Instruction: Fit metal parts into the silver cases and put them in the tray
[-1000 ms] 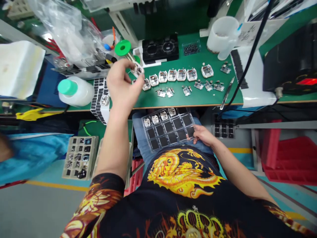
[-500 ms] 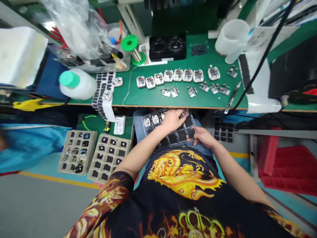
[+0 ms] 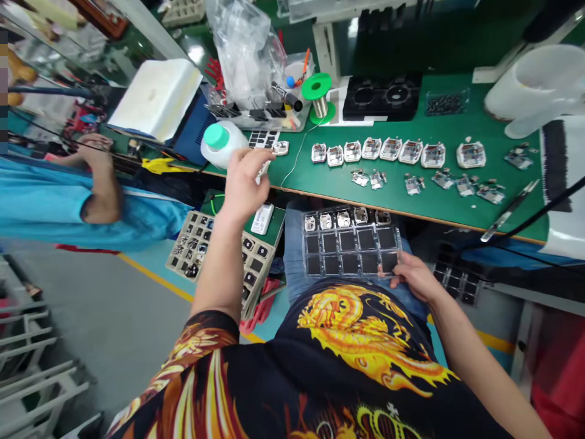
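My left hand point(image 3: 247, 186) is over the near edge of the bench, its thumb and fingers closed around a small white watch case point(image 3: 262, 173), mostly hidden by the fingers. Beside it lies another watch case point(image 3: 280, 147). My right hand point(image 3: 415, 275) grips the lower right corner of a clear plastic tray point(image 3: 352, 252) resting on my lap. Along the tray's far row sit several watch cases point(image 3: 343, 217); dark squares show in the other pockets.
On the green bench point(image 3: 301, 177) stand a row of watch cases point(image 3: 391, 149), small circuit parts point(image 3: 414, 184), tweezers point(image 3: 509, 210), a solder wire spool point(image 3: 320, 100) and a white bottle point(image 3: 223, 146). Compartment trays point(image 3: 189, 244) sit low left. A co-worker's blue sleeve point(image 3: 55, 201) is further left.
My left hand has left the tray and moved left to the watch case by the bottle. A watch case now shows in the far row's right-end pocket. The view has swung left.
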A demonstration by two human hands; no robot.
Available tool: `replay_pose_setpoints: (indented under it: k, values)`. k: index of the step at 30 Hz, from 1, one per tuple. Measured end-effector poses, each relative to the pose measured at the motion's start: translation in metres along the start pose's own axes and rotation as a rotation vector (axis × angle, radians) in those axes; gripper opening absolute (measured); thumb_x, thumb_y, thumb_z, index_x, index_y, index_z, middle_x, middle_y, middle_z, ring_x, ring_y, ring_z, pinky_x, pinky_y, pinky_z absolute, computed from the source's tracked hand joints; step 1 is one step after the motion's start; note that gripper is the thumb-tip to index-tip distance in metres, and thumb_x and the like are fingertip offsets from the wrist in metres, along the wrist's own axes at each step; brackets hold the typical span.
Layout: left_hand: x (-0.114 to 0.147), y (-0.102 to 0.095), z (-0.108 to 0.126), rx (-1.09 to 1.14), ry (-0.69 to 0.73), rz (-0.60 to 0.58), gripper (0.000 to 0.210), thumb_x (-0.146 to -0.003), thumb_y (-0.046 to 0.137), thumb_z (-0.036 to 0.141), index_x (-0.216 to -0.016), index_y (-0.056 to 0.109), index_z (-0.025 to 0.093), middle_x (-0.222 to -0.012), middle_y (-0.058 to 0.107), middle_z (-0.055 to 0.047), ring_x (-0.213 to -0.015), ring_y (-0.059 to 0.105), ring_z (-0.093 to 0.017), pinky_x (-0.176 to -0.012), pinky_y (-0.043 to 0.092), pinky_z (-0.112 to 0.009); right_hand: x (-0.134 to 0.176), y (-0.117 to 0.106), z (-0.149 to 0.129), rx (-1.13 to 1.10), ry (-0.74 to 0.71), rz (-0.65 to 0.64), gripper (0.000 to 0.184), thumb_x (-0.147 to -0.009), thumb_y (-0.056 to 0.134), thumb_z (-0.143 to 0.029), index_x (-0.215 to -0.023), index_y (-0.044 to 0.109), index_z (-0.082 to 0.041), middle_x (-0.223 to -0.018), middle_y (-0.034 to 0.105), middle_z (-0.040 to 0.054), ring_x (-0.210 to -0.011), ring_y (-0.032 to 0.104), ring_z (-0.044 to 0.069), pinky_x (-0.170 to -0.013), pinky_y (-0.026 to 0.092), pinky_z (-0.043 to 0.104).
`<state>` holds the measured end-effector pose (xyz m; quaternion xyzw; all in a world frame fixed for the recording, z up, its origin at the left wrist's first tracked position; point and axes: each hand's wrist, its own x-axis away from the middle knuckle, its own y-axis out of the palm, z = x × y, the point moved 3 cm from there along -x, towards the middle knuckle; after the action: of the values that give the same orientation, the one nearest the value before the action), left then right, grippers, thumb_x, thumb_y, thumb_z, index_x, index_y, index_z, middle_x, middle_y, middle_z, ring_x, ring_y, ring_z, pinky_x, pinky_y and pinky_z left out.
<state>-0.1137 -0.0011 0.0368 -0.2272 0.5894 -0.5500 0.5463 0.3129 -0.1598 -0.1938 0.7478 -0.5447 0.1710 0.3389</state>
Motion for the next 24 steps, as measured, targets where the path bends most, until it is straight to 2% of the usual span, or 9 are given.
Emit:
replay_pose_setpoints:
  k: [3, 7, 11, 14, 16, 19, 20, 22, 24]
  values:
    - [-0.012, -0.004, -0.038, -0.030, -0.016, -0.223, 0.066, -0.080, 0.054, 0.001, -0.141, 0.069, 0.022, -0.149, 0.072, -0.006, -0.145, 0.058, -0.028, -0.130, 0.045, -0.050, -0.002, 0.001, -0.001, 0.006, 0.004, -0.001, 0.044, -0.065, 0.070, -0.017, -0.109, 0.071, -0.021, -0.107, 0.082, 0.0065, -0.080, 0.079, 0.021, -0.051, 0.063, 0.024]
    - [-0.019, 0.002, -0.052, -0.036, -0.020, -0.393, 0.065, -0.078, 0.056, 0.005, -0.140, 0.069, 0.022, -0.146, 0.073, -0.009, -0.137, 0.063, -0.030, -0.125, 0.050, -0.050, 0.000, 0.004, -0.002, 0.005, -0.005, 0.028, 0.043, -0.063, 0.070, -0.016, -0.106, 0.071, -0.020, -0.103, 0.082, 0.0052, -0.070, 0.074, 0.016, -0.050, 0.062, 0.023]
    - [-0.025, 0.003, -0.062, -0.057, 0.014, -0.400, 0.060, -0.078, 0.064, 0.009, -0.135, 0.071, 0.024, -0.136, 0.075, -0.009, -0.129, 0.066, -0.032, -0.120, 0.053, -0.051, 0.005, 0.006, -0.005, -0.003, 0.000, 0.042, 0.041, -0.061, 0.070, -0.016, -0.102, 0.071, -0.021, -0.103, 0.083, 0.0044, -0.077, 0.078, 0.020, -0.049, 0.062, 0.025]
    - [-0.026, -0.005, -0.062, -0.105, 0.041, -0.331, 0.053, -0.076, 0.070, 0.010, -0.128, 0.072, 0.024, -0.126, 0.073, -0.009, -0.126, 0.063, -0.032, -0.118, 0.054, -0.052, 0.006, 0.008, -0.006, -0.004, -0.008, 0.042, 0.039, -0.062, 0.069, -0.016, -0.100, 0.071, -0.021, -0.101, 0.083, 0.0047, -0.081, 0.080, 0.023, -0.049, 0.062, 0.025]
    - [-0.021, -0.016, -0.047, -0.112, 0.028, -0.223, 0.048, -0.079, 0.069, 0.011, -0.127, 0.072, 0.020, -0.127, 0.070, -0.008, -0.127, 0.060, -0.030, -0.118, 0.053, -0.053, 0.007, 0.008, -0.007, -0.007, -0.011, 0.043, 0.039, -0.062, 0.069, -0.016, -0.101, 0.072, -0.021, -0.101, 0.084, 0.0049, -0.081, 0.080, 0.023, -0.049, 0.063, 0.025]
    - [-0.002, -0.031, -0.002, 0.037, 0.018, -0.080, 0.044, -0.084, 0.067, 0.012, -0.127, 0.072, 0.020, -0.129, 0.070, -0.005, -0.122, 0.064, -0.024, -0.117, 0.053, -0.049, 0.007, 0.010, -0.007, -0.019, -0.006, 0.036, 0.041, -0.061, 0.069, -0.017, -0.102, 0.072, -0.021, -0.098, 0.083, 0.0047, -0.081, 0.080, 0.023, -0.047, 0.062, 0.025]
    - [0.008, -0.029, 0.017, 0.140, 0.037, -0.111, 0.044, -0.085, 0.066, 0.012, -0.127, 0.071, 0.021, -0.127, 0.071, -0.004, -0.117, 0.067, -0.022, -0.113, 0.056, -0.045, 0.007, 0.010, -0.007, -0.023, -0.005, 0.035, 0.040, -0.061, 0.069, -0.017, -0.101, 0.072, -0.021, -0.098, 0.083, 0.0046, -0.080, 0.081, 0.023, -0.047, 0.062, 0.024]
    - [0.032, -0.015, 0.051, 0.351, 0.092, -0.272, 0.039, -0.089, 0.067, 0.018, -0.127, 0.072, 0.023, -0.128, 0.073, -0.004, -0.116, 0.070, -0.022, -0.105, 0.060, -0.040, 0.006, 0.010, -0.007, -0.025, -0.002, 0.036, 0.040, -0.061, 0.069, -0.017, -0.100, 0.072, -0.021, -0.096, 0.083, 0.0045, -0.080, 0.081, 0.023, -0.046, 0.061, 0.024]
    - [0.059, 0.011, 0.073, 0.374, 0.073, -0.411, 0.037, -0.090, 0.066, 0.020, -0.126, 0.073, 0.024, -0.129, 0.073, -0.006, -0.122, 0.070, -0.025, -0.112, 0.058, -0.044, 0.006, 0.009, -0.006, -0.019, 0.003, 0.039, 0.040, -0.061, 0.068, -0.017, -0.101, 0.073, -0.021, -0.097, 0.083, 0.0047, -0.082, 0.081, 0.024, -0.047, 0.062, 0.023]
